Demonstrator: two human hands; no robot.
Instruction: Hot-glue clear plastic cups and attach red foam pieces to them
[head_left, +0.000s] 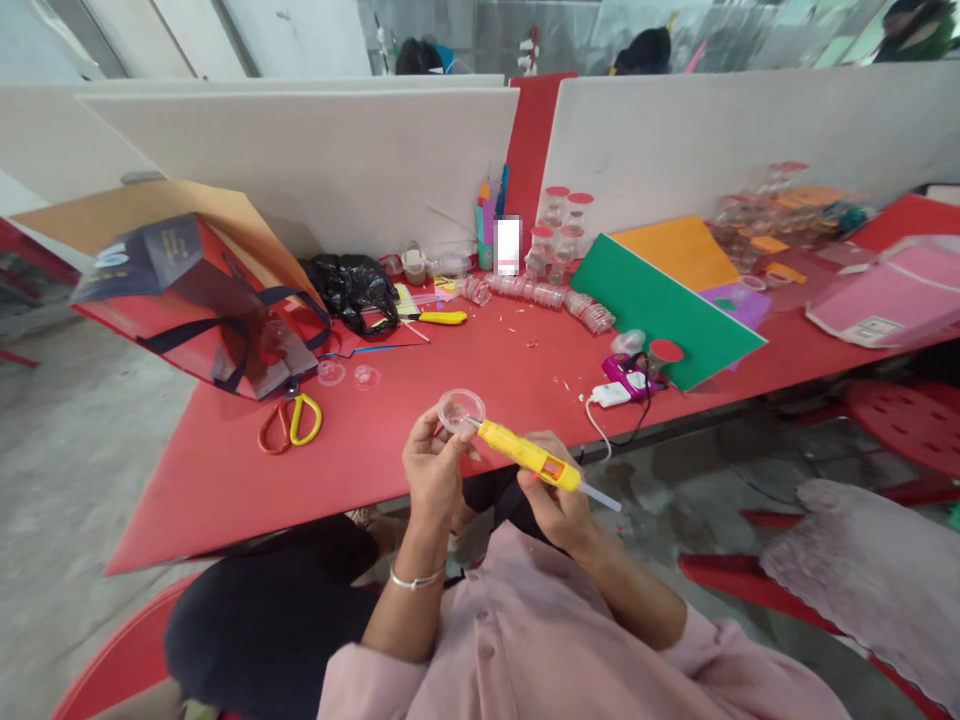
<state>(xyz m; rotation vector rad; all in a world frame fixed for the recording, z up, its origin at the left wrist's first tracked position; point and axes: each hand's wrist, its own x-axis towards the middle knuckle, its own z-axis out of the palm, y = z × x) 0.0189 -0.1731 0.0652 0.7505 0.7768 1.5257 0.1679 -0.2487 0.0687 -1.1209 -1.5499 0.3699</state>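
Note:
My left hand (pixel 435 460) pinches a clear round plastic piece (pixel 460 408) by its rim, above the front edge of the red table. In my right hand (pixel 556 500) is a yellow glue gun (pixel 529 455) with a clear glue stick poking out of its back end. The gun's metal tip points left and meets or nearly meets the plastic piece; whether they touch is too small to tell. Two more clear round pieces (pixel 367 377) lie on the table to the left, above scissors (pixel 290 422) with one orange and one yellow handle.
The red table (pixel 247 500) holds a large paper bag (pixel 202 300), a black plastic bag (pixel 352 290), a yellow cutter (pixel 442 317), a row of clear plastic pieces (pixel 529 291), a green board (pixel 667 310) and a purple power strip (pixel 634 378) with cables. White panels stand behind.

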